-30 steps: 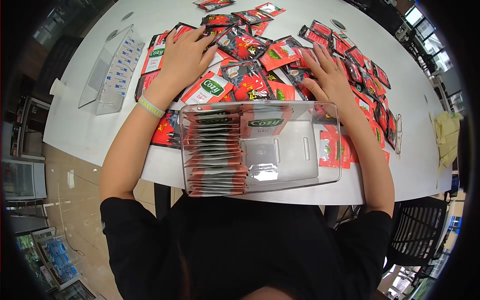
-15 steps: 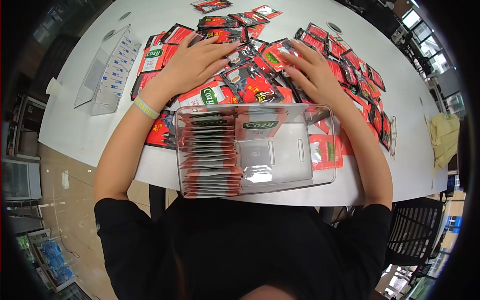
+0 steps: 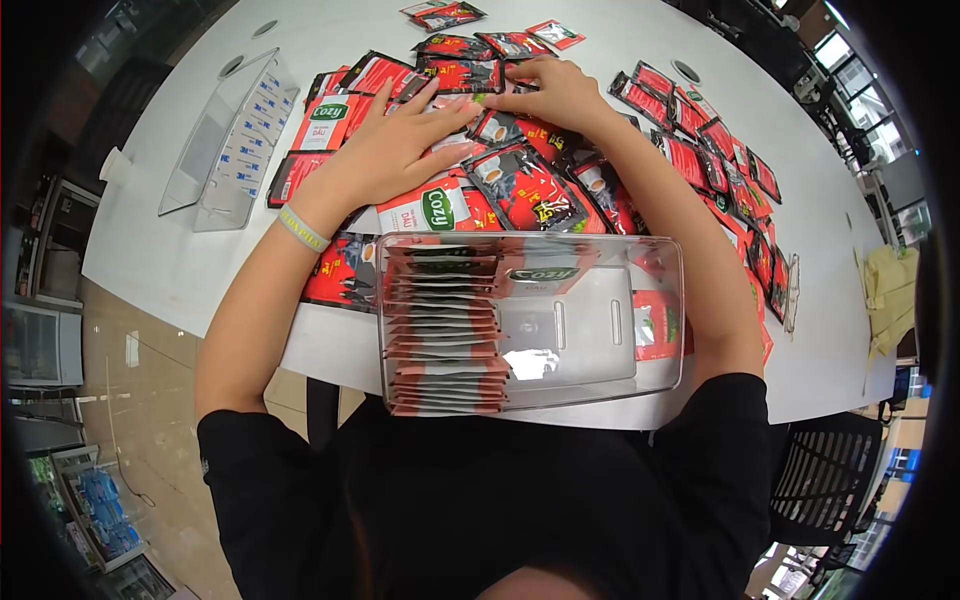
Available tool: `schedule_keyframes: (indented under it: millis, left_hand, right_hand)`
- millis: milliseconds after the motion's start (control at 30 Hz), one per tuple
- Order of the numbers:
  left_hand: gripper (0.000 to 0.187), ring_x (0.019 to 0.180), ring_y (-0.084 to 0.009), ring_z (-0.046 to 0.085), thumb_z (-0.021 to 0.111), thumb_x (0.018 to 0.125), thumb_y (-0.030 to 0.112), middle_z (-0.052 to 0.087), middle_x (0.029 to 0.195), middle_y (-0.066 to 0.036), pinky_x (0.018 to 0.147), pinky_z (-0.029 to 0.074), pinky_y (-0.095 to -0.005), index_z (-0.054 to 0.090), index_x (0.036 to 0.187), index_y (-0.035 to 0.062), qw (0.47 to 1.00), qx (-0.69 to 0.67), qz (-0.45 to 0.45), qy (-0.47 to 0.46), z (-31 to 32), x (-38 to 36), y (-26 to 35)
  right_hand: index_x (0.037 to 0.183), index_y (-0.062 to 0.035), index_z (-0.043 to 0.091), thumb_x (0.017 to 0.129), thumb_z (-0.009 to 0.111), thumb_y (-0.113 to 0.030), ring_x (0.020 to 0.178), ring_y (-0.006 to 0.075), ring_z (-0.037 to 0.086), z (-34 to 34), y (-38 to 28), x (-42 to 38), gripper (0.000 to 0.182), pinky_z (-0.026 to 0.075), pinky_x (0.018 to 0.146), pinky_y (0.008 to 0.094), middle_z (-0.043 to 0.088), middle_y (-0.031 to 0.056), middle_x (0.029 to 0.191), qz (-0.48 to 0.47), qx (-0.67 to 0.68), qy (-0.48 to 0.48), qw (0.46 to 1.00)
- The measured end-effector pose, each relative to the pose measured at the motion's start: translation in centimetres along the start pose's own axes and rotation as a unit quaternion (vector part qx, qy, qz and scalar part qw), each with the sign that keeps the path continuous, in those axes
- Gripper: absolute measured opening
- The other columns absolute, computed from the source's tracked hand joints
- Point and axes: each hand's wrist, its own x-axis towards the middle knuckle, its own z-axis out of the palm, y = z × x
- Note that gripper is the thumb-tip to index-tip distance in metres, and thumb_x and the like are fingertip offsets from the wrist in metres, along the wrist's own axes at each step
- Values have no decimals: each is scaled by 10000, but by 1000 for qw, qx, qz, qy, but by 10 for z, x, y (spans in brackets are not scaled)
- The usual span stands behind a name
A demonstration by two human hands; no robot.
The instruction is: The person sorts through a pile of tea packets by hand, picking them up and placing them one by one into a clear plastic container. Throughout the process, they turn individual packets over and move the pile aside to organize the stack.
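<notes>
Shiny red-and-black packets (image 3: pixel 525 185) heaped beyond the clear box (image 3: pixel 587 350), left hand (image 3: pixel 396 148) spread loosely over them — right hand (image 3: pixel 562 95) curled, grip unclear

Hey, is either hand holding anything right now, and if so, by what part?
The left hand is spread over the sachets, gripping nothing visible. The right hand curls down among them; whether it pinches one, and where, can't be told.

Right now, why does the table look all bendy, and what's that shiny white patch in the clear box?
In the head view, the table curves at its edges, probably from a very wide lens; also in the head view, glare whitens the floor of the clear box, likely reflected light.
</notes>
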Motion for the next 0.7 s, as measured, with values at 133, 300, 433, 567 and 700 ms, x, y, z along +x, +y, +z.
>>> schedule_keyframes:
  millis: [133,300,433,567,700]
  left_hand:
    - [496,1408,-319,350,413,1008,427,547,1387,-85,1150,152,-572,490,1411,148,997,-27,11,73,-12,4,-3]
    - [475,1259,-269,526,347,989,234,577,1334,-173,1099,344,-391,523,1331,-45,920,-151,28,360,-91,-20,-37]
    - [463,1244,-270,532,358,986,232,582,1321,-169,1085,352,-390,530,1318,-40,926,-162,60,335,-91,8,-19]
    - [450,1228,-271,538,369,982,229,587,1309,-166,1072,360,-389,536,1305,-36,931,-180,55,314,-69,1,-23]
    - [438,1212,-272,544,380,978,227,592,1297,-162,1058,368,-387,543,1292,-32,935,-197,35,293,-47,-20,-15]
  right_hand:
    - [929,-190,748,647,800,-533,957,247,672,3,5,2,447,471,834,427,727,41,983,-3,134,34,990]
    - [907,-25,708,767,774,-184,647,105,583,-23,14,-9,221,466,617,252,663,56,738,32,248,-40,967]
    - [789,-32,698,730,752,-117,595,79,550,-21,41,-8,117,410,509,251,666,26,705,-17,418,-29,908]
    - [809,-39,670,843,667,-159,776,121,642,-49,56,-12,124,479,762,250,690,51,827,-22,350,27,936]
    - [901,5,677,900,624,-220,888,140,643,-58,9,-75,232,479,860,289,687,68,927,94,430,32,897]
